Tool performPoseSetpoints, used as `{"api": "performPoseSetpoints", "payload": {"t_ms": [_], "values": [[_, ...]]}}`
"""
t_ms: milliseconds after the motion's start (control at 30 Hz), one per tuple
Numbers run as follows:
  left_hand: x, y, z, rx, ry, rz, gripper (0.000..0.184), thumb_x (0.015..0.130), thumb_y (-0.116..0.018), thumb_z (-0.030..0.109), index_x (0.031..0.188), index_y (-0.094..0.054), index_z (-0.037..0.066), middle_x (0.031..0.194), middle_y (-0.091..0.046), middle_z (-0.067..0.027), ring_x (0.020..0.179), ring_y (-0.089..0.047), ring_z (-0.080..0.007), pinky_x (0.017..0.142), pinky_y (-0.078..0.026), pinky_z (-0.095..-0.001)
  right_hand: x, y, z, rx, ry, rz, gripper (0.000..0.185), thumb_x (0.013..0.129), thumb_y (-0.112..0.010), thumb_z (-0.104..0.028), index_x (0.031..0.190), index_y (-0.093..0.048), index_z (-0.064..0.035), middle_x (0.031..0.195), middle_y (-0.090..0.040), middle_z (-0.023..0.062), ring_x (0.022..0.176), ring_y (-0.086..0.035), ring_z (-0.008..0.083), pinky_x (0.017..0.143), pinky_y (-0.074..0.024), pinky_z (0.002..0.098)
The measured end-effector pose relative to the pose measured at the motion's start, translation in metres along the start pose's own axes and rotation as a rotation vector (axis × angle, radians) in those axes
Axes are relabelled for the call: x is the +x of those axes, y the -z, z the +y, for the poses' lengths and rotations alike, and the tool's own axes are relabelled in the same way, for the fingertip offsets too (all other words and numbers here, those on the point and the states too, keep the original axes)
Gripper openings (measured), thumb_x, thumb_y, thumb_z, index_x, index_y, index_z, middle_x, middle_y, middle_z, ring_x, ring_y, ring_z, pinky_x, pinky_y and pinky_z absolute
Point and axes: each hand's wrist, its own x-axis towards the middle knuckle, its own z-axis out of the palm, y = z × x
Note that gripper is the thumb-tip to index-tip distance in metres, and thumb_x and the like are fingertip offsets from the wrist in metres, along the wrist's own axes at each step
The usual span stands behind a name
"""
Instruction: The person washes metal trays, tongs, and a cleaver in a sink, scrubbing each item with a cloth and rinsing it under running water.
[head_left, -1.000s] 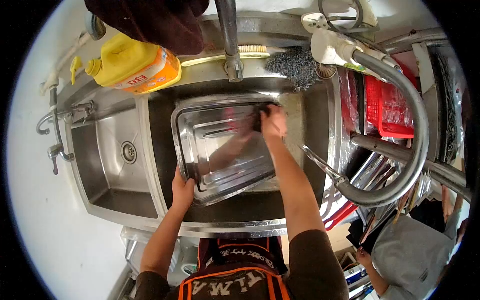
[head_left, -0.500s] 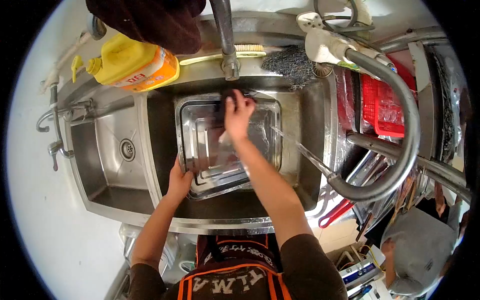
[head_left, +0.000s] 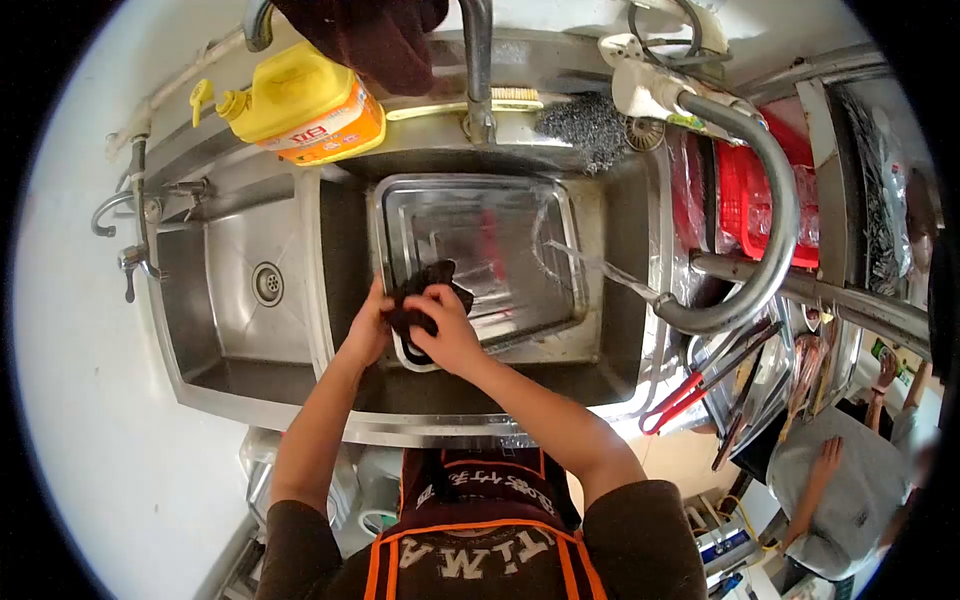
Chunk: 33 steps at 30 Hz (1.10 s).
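Observation:
A rectangular metal tray (head_left: 520,215) lies in the large sink basin (head_left: 625,290), its left side toward my left hand (head_left: 368,325). That hand is closed at the tray's near-left rim, its fingers meeting the edge of a dark cloth (head_left: 437,283). My right hand (head_left: 447,330) grips the bunched cloth and presses it against the tray's near-left corner. Water runs from a curved metal spout (head_left: 680,312) onto the right part of the tray, which looks wet.
A yellow detergent jug (head_left: 310,105), a long-handled brush (head_left: 425,112) and a steel wool scourer (head_left: 590,130) sit on the back ledge. The smaller basin (head_left: 225,310) is on the left. Red-handled tongs (head_left: 675,405) lie right, with another person (head_left: 835,480) beyond.
My right hand has brought the cloth from the tray's far edge down to its near-left corner, beside my left hand. My view has shifted slightly.

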Motion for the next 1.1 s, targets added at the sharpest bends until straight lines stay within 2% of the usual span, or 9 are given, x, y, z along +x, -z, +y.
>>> {"api": "performPoseSetpoints", "payload": {"t_ms": [100,133,233,567,633,700,767,833,1100], "values": [[0.009,-0.031,0.002,0.267,-0.09,0.356,0.047,0.089,-0.044,0.023,0.131,-0.034,0.004,0.124,-0.045,-0.0093,0.112,-0.042,-0.017,0.093,-0.033,-0.0297,-0.041,0.021,0.003,-0.14,-0.014,-0.243,0.029,0.064,-0.062,-0.012,0.093,-0.06,-0.0101,0.107,-0.043,0.0117,0.101,-0.043,0.0311,0.088,-0.037,0.0382],[0.016,-0.019,-0.011,0.58,-0.213,0.395,0.046,0.091,-0.044,0.023,0.13,-0.034,0.001,0.115,-0.052,-0.0159,0.102,-0.049,-0.0223,0.088,-0.037,-0.0316,-0.05,0.028,0.008,-0.142,-0.023,-0.241,0.029,0.064,-0.062,-0.012,0.093,-0.06,-0.0101,0.107,-0.043,0.0117,0.101,-0.043,0.0311,0.088,-0.037,0.0382],[0.012,-0.026,-0.025,0.846,-0.39,0.482,0.041,0.091,-0.045,0.021,0.124,-0.038,-0.003,0.1,-0.058,-0.0188,0.088,-0.055,-0.0245,0.079,-0.042,-0.0311,-0.066,0.048,0.048,-0.332,-0.051,-0.146,0.027,0.061,-0.061,-0.012,0.087,-0.06,-0.0117,0.105,-0.045,0.0108,0.1,-0.043,0.0326,0.088,-0.0374,0.0404],[0.024,-0.019,-0.019,0.911,-0.342,0.49,0.032,0.088,-0.047,0.013,0.116,-0.044,-0.002,0.098,-0.059,-0.0217,0.092,-0.057,-0.0357,0.079,-0.043,-0.0352,-0.058,0.145,0.168,-0.9,-0.513,0.014,0.033,0.071,-0.063,-0.004,0.098,-0.048,-0.014,0.113,-0.039,0.0115,0.106,-0.041,0.0319,0.087,-0.0394,0.0437],[0.02,-0.018,-0.023,0.954,-0.363,0.486,0.032,0.087,-0.047,0.012,0.116,-0.044,-0.002,0.101,-0.059,-0.022,0.095,-0.056,-0.0361,0.081,-0.042,-0.0354,-0.042,0.14,0.19,-0.826,-0.409,0.345,0.032,0.074,-0.059,0.0,0.099,-0.045,-0.0133,0.111,-0.041,0.0131,0.106,-0.041,0.0316,0.085,-0.0405,0.0439],[0.02,-0.014,-0.025,0.914,-0.39,0.469,0.033,0.086,-0.048,0.012,0.116,-0.044,-0.002,0.102,-0.058,-0.022,0.096,-0.056,-0.0363,0.081,-0.042,-0.0358,-0.009,0.141,0.181,-0.999,-0.629,0.159,0.027,0.076,-0.057,-0.003,0.101,-0.048,-0.0107,0.109,-0.046,0.0162,0.104,-0.044,0.033,0.084,-0.0406,0.0453],[0.012,-0.017,-0.027,0.948,-0.322,0.454,0.033,0.086,-0.048,0.011,0.116,-0.045,-0.001,0.102,-0.059,-0.0212,0.097,-0.055,-0.0359,0.081,-0.042,-0.0355,0.018,0.127,0.169,-0.639,-0.256,0.574,0.029,0.077,-0.056,-0.008,0.106,-0.052,-0.0083,0.105,-0.052,0.0187,0.101,-0.046,0.0366,0.085,-0.039,0.0473],[0.009,-0.024,-0.028,1.003,-0.29,0.501,0.03,0.086,-0.048,0.01,0.114,-0.046,0.0,0.1,-0.059,-0.0195,0.095,-0.056,-0.0341,0.081,-0.042,-0.0349,0.055,0.104,0.166,-0.516,-0.141,0.7,0.036,0.074,-0.057,-0.009,0.11,-0.054,-0.0087,0.103,-0.054,0.0204,0.098,-0.048,0.0388,0.085,-0.0377,0.0483],[0.01,-0.002,-0.033,0.789,-0.391,0.604,0.026,0.086,-0.05,0.011,0.109,-0.05,-0.001,0.097,-0.061,-0.0149,0.09,-0.058,-0.0243,0.08,-0.042,-0.0316,-0.005,0.028,0.056,-0.174,0.078,0.142,0.044,0.069,-0.062,-0.006,0.11,-0.056,-0.0189,0.113,-0.044,0.0157,0.105,-0.04,0.035,0.089,-0.0361,0.0413]]}}
